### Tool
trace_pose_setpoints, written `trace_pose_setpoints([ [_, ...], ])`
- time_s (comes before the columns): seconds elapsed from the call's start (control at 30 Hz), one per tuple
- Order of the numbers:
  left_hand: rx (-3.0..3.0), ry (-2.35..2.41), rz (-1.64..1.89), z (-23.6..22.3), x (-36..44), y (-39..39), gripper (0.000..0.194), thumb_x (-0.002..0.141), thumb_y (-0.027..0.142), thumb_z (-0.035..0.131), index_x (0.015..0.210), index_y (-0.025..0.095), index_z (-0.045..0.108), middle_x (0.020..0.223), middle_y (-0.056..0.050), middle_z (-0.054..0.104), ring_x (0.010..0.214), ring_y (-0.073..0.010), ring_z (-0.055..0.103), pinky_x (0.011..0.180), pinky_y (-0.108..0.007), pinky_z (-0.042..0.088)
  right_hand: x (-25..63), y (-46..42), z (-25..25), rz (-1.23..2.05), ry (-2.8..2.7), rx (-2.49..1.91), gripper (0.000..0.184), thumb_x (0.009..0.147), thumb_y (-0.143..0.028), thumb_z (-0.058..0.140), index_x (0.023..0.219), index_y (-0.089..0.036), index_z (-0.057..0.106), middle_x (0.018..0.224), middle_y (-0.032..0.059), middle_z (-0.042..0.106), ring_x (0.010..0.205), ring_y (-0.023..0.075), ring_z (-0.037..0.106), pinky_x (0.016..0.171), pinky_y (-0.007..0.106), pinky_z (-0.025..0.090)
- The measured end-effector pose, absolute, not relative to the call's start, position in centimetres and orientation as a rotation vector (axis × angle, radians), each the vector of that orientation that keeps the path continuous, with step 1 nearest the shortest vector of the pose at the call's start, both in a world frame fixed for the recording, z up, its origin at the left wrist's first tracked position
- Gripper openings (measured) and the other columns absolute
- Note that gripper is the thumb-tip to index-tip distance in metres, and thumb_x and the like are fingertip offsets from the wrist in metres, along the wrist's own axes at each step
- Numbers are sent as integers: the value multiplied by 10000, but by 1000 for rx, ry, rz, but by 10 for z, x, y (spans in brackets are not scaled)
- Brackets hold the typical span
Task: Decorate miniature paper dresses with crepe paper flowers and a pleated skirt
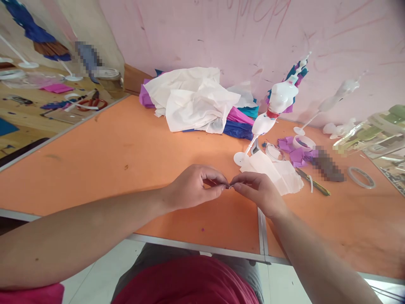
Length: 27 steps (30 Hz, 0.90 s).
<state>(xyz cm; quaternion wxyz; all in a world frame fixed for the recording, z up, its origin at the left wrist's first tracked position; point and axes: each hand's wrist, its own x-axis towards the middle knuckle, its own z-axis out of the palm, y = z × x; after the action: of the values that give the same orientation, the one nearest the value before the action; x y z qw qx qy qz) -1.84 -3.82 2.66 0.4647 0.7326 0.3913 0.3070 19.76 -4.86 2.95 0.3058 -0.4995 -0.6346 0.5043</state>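
My left hand (196, 188) and my right hand (261, 190) meet fingertip to fingertip above the orange table (177, 223). Both are closed in a pinch. Something tiny sits between the fingertips, too small for me to name. Just beyond my right hand lies a stack of cream paper pieces (280, 171). Behind that paper, a small white mannequin (281, 95) leans on a thin stand with a round base. Red material circles its waist.
Crumpled white sheets (199, 97) lie over coloured crepe paper (237, 128) by the wall. At right are a yellow utility knife (313, 181), a clear tape roll (361, 177), purple paper scraps (297, 157) and a second mannequin (340, 95). Orange-handled pliers (93, 101) rest on the left table.
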Motion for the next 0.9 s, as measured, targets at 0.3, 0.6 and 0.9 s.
trace_pose_setpoints([
  [0.3, 1956, 921, 910, 29, -17, -38, 192, 882, 276, 611, 912, 162, 763, 937, -55, 759, 858, -161, 696, 777, -234, 555, 201, -48, 33, 1124, -1763, -1221, 141, 821, -342, 698, 797, -208, 732, 802, 19, 686, 779, 163, 594, 722, 304, 471],
  [0.6, 1723, 1086, 972, 55, -20, -5, 354, 884, 439, 632, 1138, 203, 703, 1229, -88, 670, 1118, -238, 640, 966, -337, 527, 230, -47, 83, 902, -1792, -1127, 75, 834, -299, 720, 800, -249, 765, 795, 29, 679, 769, 164, 617, 709, 298, 487],
  [0.9, 1666, 455, 997, 139, 38, 97, 835, 781, 194, 581, 1546, 279, 256, 1637, -4, 207, 1515, -259, 136, 1209, -391, 216, 255, -11, 161, 247, -1940, -1136, 95, 862, -197, 648, 815, -250, 711, 817, 17, 681, 813, 181, 585, 710, 317, 452],
])
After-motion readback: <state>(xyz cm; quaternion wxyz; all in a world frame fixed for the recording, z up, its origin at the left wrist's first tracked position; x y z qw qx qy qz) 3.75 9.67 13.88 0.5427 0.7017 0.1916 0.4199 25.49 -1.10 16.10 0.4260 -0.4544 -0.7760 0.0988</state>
